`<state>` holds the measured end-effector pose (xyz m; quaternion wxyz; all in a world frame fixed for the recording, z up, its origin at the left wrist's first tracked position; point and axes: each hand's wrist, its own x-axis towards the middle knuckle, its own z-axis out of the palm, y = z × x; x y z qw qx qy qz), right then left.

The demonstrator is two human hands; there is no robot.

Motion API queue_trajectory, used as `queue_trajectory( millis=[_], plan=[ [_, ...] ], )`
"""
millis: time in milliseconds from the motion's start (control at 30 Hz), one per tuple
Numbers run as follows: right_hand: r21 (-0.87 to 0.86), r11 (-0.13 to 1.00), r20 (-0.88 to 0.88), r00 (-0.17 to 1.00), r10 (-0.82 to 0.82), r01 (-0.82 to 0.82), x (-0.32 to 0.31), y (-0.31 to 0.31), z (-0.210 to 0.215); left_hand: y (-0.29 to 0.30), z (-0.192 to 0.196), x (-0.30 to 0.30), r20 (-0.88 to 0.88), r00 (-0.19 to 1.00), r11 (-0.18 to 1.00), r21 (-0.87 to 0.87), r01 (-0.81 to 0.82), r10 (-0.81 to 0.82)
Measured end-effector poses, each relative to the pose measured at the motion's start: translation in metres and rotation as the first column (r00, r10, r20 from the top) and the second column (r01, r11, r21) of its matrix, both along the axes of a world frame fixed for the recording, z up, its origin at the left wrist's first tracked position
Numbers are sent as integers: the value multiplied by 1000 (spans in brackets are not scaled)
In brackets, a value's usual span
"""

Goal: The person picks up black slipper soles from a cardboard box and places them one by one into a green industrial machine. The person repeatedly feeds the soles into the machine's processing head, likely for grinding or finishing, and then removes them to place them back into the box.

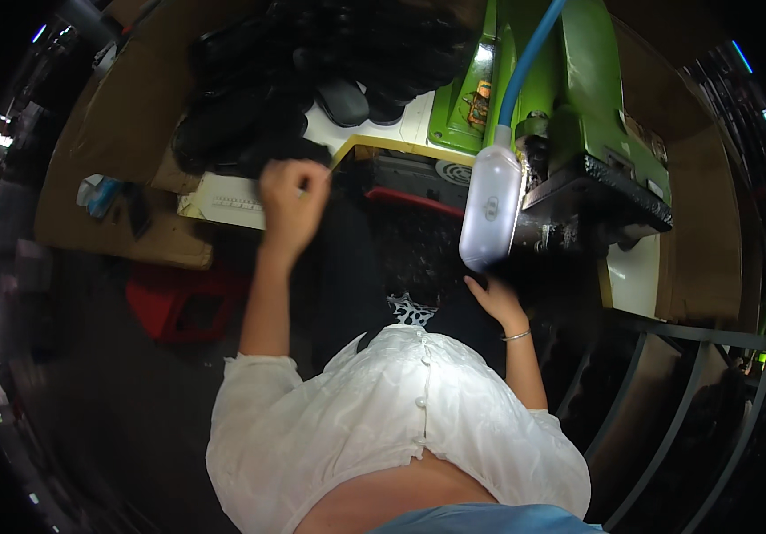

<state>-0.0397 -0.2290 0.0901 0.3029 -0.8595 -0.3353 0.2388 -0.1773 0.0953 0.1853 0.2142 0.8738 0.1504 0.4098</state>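
Observation:
My left hand (294, 203) is raised over the near edge of the worktable with its fingers curled in. What they hold, if anything, I cannot make out. Just beyond the knuckles lies a black piece (281, 151) at the front of a heap of black shoe-like pieces (254, 98). Lower and to the right, my right hand (497, 301), with a bracelet on the wrist, is near my lap. Its thumb shows, but its other fingers blur into something dark. Above it hangs a pale, bottle-shaped piece (490, 209) on a blue hose (523, 76).
A green machine (583, 80) with a dark arm stands at the back right. A white ruled strip (232, 200) lies on the table's left edge. Cardboard (98, 218) flanks the left side. A red stool (178, 303) stands below, and a metal rack (694, 383) at right.

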Motion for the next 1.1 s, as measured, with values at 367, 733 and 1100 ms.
queue_trajectory(
  millis=[367,733,1100],
  plan=[
    [468,882,-380,915,139,60,-25,-4,-27,-179,-26,33,318,674,241,-765,598,-667],
    [436,876,-513,857,55,205,-67,0,21,-175,-2,48,176,733,83,-950,302,-657],
    [661,579,-665,731,155,478,19,-82,39,-166,-32,33,162,850,282,-898,338,-502]
  ],
)
